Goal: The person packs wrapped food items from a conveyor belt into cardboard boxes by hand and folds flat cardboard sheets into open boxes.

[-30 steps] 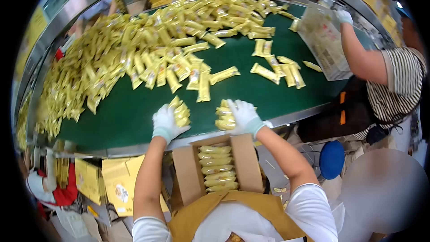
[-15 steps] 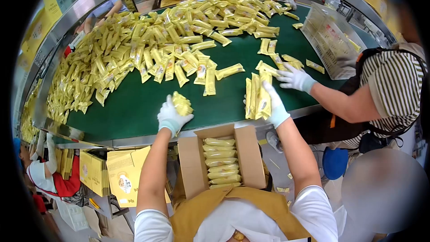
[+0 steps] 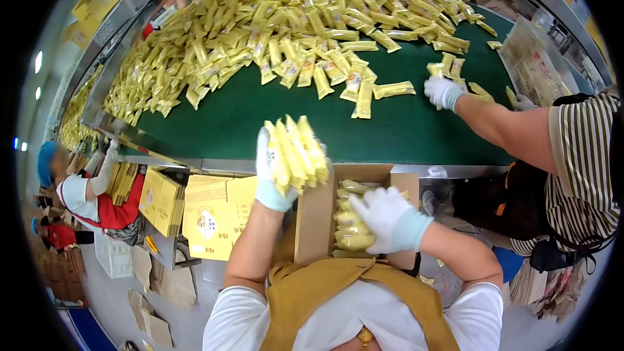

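My left hand [image 3: 270, 185], in a white glove, is closed around several yellow packets [image 3: 296, 153] standing side by side. It holds them up at the belt's front edge, just left of an open cardboard box [image 3: 315, 224]. My right hand [image 3: 390, 221], also gloved, reaches into that box with its fingers apart, resting on the row of packets [image 3: 350, 221] inside. The hand hides the right part of the row. Beyond the box, a few loose packets [image 3: 363, 99] lie on the green belt [image 3: 260, 133].
A big heap of packets [image 3: 214, 45] covers the belt's far and left parts. At the right, a co-worker's gloved hand [image 3: 443, 92] is at some packets near a white crate [image 3: 530, 58]. Flattened yellow cartons [image 3: 218, 218] stand at my left; another person [image 3: 97, 188] works beyond them.
My right hand has left the belt and come down into the box, without the packets it held. My left hand has come back towards the box with its bundle. The whole view has shifted.
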### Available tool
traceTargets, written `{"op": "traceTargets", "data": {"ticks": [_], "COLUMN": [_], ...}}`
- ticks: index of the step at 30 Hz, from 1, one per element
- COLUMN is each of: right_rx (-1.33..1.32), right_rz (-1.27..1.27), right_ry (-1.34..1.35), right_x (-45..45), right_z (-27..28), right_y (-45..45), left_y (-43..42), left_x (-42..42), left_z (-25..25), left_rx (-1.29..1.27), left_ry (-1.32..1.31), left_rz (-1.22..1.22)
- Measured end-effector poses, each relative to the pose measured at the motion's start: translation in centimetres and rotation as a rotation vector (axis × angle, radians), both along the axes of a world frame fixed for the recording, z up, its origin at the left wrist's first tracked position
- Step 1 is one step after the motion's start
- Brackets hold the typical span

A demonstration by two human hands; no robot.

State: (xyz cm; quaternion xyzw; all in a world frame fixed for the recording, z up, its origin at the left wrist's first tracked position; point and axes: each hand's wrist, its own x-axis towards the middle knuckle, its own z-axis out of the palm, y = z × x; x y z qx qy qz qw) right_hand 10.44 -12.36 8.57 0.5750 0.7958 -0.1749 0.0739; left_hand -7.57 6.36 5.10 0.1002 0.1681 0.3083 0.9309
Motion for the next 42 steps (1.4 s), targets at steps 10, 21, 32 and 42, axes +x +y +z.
{"op": "traceTargets", "data": {"ticks": [10,21,32,42], "right_rx": [-0.182,-0.222,-0.338,0.350], "right_rz": [0.035,-0.033,0.131,-0.666], "right_ry": [-0.035,-0.160,-0.065,0.470], "right_x": [-4.9,-5.4,-2.7,16.1], "right_z": [-11.5,-11.7,-10.5,-4.9], "right_y": [-0.6,-4.0,-0.8,13.8], "left_y": [-7.9,-8.8,-6.5,13.9], "left_x": [1.6,4.6,7.7,11.8], "left_z": [-1.8,-5.7,-4.8,0.3], "left_rx": [0.600,2.410,2.344,1.663], "left_ry": [0.187,0.928,0.928,1.036], "left_rz": [-0.240,-0.050,-1.307,-0.585]}}
